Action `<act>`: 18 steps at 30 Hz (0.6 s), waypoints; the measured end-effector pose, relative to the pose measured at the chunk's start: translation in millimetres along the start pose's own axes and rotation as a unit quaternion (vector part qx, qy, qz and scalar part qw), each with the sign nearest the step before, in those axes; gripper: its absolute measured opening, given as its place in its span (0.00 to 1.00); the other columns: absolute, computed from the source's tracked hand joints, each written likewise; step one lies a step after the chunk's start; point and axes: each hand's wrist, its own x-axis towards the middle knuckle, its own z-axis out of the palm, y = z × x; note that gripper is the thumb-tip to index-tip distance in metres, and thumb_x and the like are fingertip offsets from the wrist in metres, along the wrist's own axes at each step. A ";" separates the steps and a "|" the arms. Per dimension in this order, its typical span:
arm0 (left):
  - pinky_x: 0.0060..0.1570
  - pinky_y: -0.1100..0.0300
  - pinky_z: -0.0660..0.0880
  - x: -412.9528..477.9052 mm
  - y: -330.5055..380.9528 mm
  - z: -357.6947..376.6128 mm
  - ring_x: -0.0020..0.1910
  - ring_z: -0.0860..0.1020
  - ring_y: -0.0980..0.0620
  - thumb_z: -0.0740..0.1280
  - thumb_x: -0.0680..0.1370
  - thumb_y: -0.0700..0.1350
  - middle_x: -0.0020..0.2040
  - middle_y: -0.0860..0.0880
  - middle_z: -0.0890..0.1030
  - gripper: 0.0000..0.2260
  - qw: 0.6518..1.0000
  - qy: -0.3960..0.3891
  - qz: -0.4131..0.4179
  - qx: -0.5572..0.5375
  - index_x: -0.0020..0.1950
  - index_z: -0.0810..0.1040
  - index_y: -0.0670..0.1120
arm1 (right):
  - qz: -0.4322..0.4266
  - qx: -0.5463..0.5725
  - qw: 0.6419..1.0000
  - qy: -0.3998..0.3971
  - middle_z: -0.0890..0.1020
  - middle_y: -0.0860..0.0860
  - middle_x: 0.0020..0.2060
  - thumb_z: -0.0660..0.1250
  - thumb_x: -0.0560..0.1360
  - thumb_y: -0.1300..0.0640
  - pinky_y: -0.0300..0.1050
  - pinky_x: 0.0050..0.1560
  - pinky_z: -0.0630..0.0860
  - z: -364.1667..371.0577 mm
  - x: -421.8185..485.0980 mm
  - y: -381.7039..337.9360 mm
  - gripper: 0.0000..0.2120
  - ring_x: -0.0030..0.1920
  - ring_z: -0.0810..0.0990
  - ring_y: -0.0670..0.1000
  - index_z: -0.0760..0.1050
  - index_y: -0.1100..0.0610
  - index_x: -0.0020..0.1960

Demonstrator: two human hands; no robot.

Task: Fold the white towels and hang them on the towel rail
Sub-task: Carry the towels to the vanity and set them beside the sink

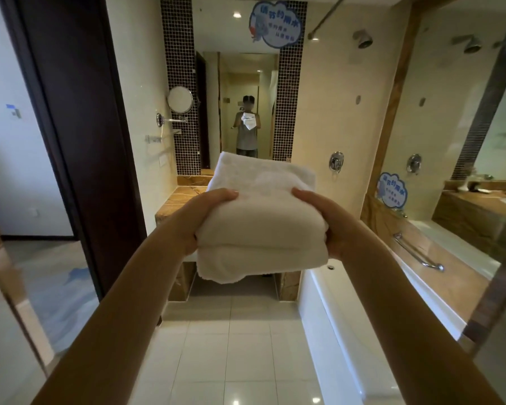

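Note:
A thick folded white towel [260, 217] is held up at chest height in the middle of the view. My left hand [200, 220] grips its left side, thumb on top and fingers hidden underneath. My right hand [330, 223] grips the right side the same way. One loose hem of the towel hangs below the fold. A chrome towel rail [162, 137] is fixed to the left wall, beyond the towel and bare.
A marble counter [181, 197] stands ahead under a wall mirror [240, 83]. A white bathtub [348, 317] with a grab bar [418, 252] runs along the right. A round shaving mirror [180, 99] sticks out from the left wall. A dark door frame [79, 141] is on the left.

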 end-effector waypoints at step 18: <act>0.36 0.53 0.79 16.6 0.6 12.1 0.45 0.80 0.45 0.71 0.69 0.55 0.50 0.42 0.80 0.27 0.998 0.058 0.026 -0.008 0.65 0.72 0.48 | -0.004 -0.007 0.998 -0.064 0.81 0.60 0.53 0.77 0.59 0.43 0.57 0.48 0.80 -23.3 39.5 -7.0 0.39 0.50 0.83 0.60 0.69 0.53 0.66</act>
